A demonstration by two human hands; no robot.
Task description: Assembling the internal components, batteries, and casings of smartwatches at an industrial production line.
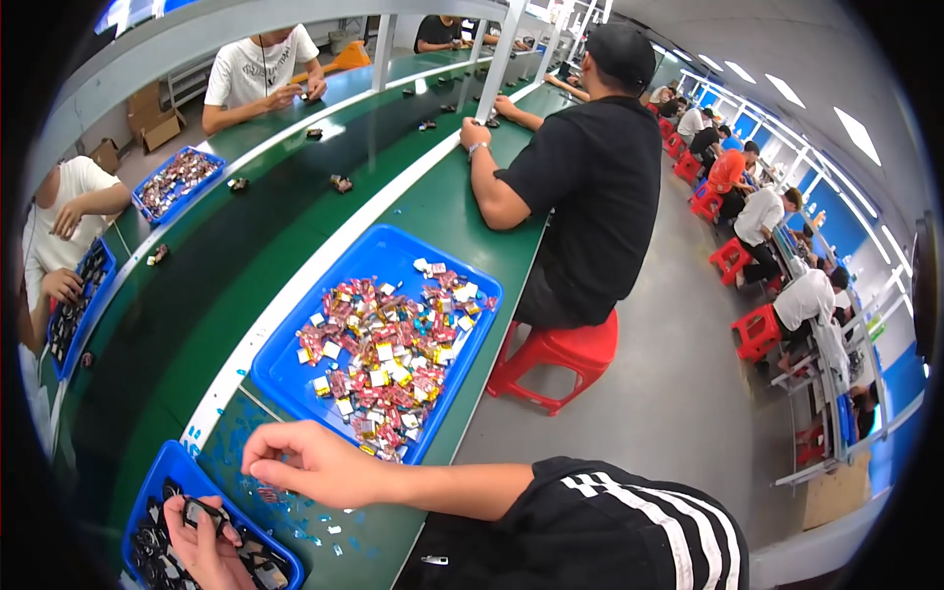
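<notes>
My left hand (205,551) is at the lower left, its fingers closed around a small black plastic casing (204,513). It is above a small blue tray (172,455) of similar black parts. My right hand (313,464) reaches in from the right over the green bench, fingers curled and bent toward the left hand. Whether anything is pinched in it, I cannot make out. Under and around it lie many small blue film scraps (228,433). Just beyond stands a large blue tray (280,379) heaped with small red, silver and yellow pieces (385,349).
A dark green conveyor belt (246,256) carries scattered small parts past the bench. Ahead on my side, a person in black (600,187) sits on a red stool (565,359). Across the belt, people in white work beside blue trays (202,155). More seated people line the right side.
</notes>
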